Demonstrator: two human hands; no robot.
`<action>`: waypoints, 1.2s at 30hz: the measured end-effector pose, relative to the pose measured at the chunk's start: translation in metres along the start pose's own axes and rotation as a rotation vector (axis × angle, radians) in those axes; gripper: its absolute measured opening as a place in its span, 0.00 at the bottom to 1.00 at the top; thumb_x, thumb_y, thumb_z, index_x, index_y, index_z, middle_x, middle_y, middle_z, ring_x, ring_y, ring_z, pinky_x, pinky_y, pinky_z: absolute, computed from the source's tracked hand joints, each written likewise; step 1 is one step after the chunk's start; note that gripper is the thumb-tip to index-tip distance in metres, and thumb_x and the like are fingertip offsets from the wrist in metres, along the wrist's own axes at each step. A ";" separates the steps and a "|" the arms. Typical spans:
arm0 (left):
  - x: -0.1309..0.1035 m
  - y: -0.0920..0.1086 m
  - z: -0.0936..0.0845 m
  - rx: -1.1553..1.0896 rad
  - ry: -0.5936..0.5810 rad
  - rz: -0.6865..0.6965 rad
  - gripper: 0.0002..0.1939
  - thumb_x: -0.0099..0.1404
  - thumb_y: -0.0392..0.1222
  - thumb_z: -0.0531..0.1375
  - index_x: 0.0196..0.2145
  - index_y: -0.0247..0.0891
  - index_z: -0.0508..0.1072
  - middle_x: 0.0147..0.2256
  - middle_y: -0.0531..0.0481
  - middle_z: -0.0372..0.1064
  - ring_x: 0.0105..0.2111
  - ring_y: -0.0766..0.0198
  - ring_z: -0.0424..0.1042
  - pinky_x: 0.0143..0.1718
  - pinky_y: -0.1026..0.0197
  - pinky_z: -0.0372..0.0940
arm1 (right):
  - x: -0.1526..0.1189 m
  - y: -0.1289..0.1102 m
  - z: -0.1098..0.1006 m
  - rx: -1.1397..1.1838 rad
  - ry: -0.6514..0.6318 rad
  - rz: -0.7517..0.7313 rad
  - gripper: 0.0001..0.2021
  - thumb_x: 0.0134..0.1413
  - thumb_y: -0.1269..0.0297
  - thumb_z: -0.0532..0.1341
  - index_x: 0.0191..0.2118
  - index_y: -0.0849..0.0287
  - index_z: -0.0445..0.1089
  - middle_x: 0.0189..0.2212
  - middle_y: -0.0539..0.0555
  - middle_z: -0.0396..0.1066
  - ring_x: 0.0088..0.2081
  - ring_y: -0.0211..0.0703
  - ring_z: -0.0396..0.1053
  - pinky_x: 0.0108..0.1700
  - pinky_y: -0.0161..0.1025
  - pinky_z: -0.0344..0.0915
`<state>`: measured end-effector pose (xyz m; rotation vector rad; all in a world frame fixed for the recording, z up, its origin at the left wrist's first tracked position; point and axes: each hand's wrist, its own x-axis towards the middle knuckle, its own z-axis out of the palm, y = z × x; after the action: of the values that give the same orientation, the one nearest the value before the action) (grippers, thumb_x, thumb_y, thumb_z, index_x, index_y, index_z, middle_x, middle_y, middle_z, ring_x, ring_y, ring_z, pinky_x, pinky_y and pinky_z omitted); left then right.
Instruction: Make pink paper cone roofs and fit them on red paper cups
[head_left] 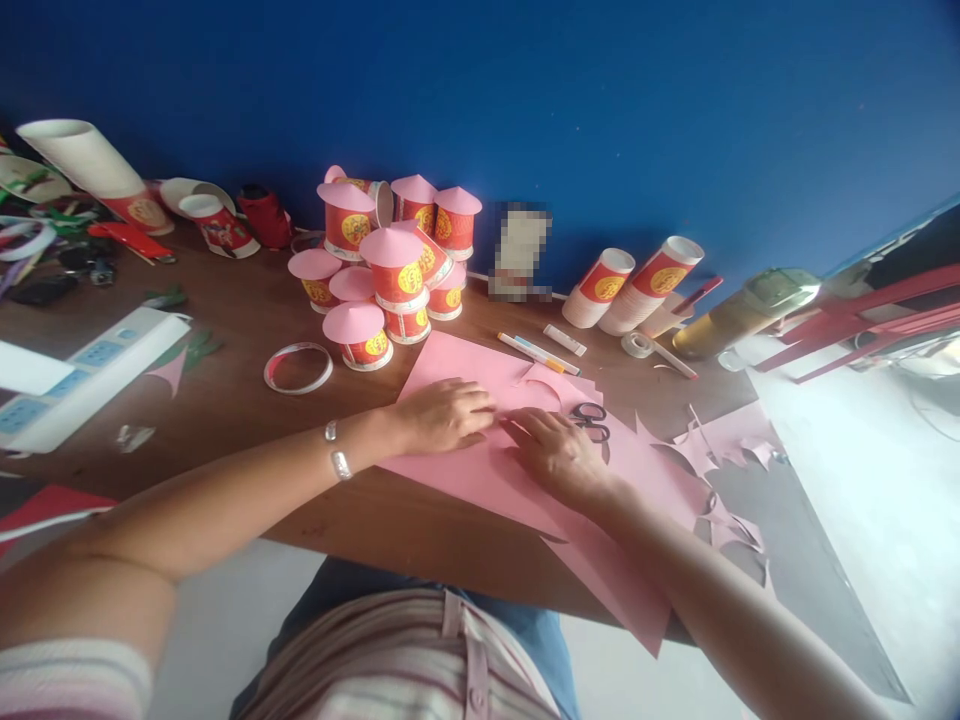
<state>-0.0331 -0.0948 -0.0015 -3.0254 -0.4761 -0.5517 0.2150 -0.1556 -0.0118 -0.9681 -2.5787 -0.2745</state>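
Observation:
Large sheets of pink paper [472, 490] lie on the brown table, overlapping at the right. My left hand [446, 415] rests palm down on the paper, its fingers slightly bent and a little apart. Close beside it, my right hand [559, 455] is also palm down on the paper, with fingers stretched toward the left one. Both hands are open; what lies under the fingertips is hidden. Black-handled scissors [590, 412] are just beyond my right hand, partly covered. A curved cut [544, 385] shows in the paper behind the hands.
Red cups with pink cone tops [352, 325] stand grouped behind the paper. A white ring [298, 368] lies left of it, markers [532, 355] behind it. Paper cup stacks [600, 290] stand farther right. Pink scraps [731, 520] litter the right side; a power strip [97, 370] is at left.

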 end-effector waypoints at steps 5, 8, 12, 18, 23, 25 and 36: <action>-0.007 -0.013 -0.011 0.066 -0.080 -0.106 0.13 0.73 0.33 0.54 0.34 0.37 0.76 0.36 0.46 0.75 0.37 0.60 0.70 0.41 0.57 0.64 | 0.000 -0.006 0.008 0.082 -0.014 -0.004 0.16 0.69 0.70 0.56 0.57 0.62 0.73 0.55 0.63 0.76 0.55 0.52 0.74 0.52 0.48 0.73; -0.004 -0.012 -0.012 0.076 -0.069 -0.158 0.14 0.73 0.33 0.52 0.34 0.37 0.75 0.36 0.45 0.74 0.36 0.59 0.70 0.41 0.56 0.64 | 0.006 -0.015 0.010 0.170 -0.048 -0.040 0.18 0.71 0.67 0.55 0.61 0.63 0.70 0.60 0.64 0.72 0.60 0.53 0.71 0.62 0.51 0.69; 0.008 -0.006 -0.008 0.059 -0.025 -0.191 0.14 0.72 0.32 0.51 0.35 0.36 0.75 0.37 0.45 0.74 0.36 0.60 0.71 0.39 0.57 0.64 | 0.024 -0.027 0.017 0.305 -0.108 -0.008 0.20 0.72 0.69 0.52 0.63 0.60 0.69 0.59 0.62 0.73 0.61 0.51 0.70 0.63 0.50 0.69; 0.026 -0.010 -0.010 0.006 0.052 -0.346 0.12 0.72 0.34 0.52 0.40 0.37 0.77 0.38 0.46 0.75 0.33 0.61 0.72 0.30 0.60 0.59 | 0.047 -0.002 0.005 0.202 -0.164 0.061 0.12 0.70 0.66 0.56 0.47 0.57 0.78 0.48 0.61 0.78 0.48 0.51 0.74 0.50 0.48 0.73; 0.040 -0.022 -0.001 -0.112 0.109 -0.515 0.11 0.69 0.33 0.54 0.40 0.37 0.77 0.38 0.47 0.75 0.33 0.62 0.73 0.31 0.61 0.59 | 0.061 0.067 -0.017 -0.143 -0.213 0.522 0.14 0.69 0.68 0.54 0.48 0.60 0.78 0.47 0.64 0.76 0.51 0.55 0.71 0.46 0.45 0.71; 0.046 -0.022 0.005 -0.182 0.135 -0.548 0.09 0.68 0.34 0.56 0.37 0.37 0.77 0.37 0.47 0.74 0.32 0.63 0.72 0.31 0.61 0.60 | 0.068 0.094 -0.017 -0.208 -0.283 0.641 0.14 0.67 0.68 0.55 0.48 0.61 0.78 0.47 0.65 0.76 0.52 0.57 0.70 0.46 0.45 0.70; 0.044 -0.027 0.009 -0.493 0.280 -0.642 0.04 0.67 0.39 0.60 0.37 0.38 0.75 0.37 0.48 0.74 0.33 0.65 0.72 0.37 0.61 0.67 | 0.073 0.110 0.000 0.045 -0.159 0.839 0.14 0.63 0.66 0.57 0.51 0.60 0.74 0.46 0.63 0.78 0.46 0.53 0.76 0.47 0.47 0.71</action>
<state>0.0010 -0.0555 0.0043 -3.0829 -1.5001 -1.2621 0.2372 -0.0306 0.0234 -1.9838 -2.0436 0.0964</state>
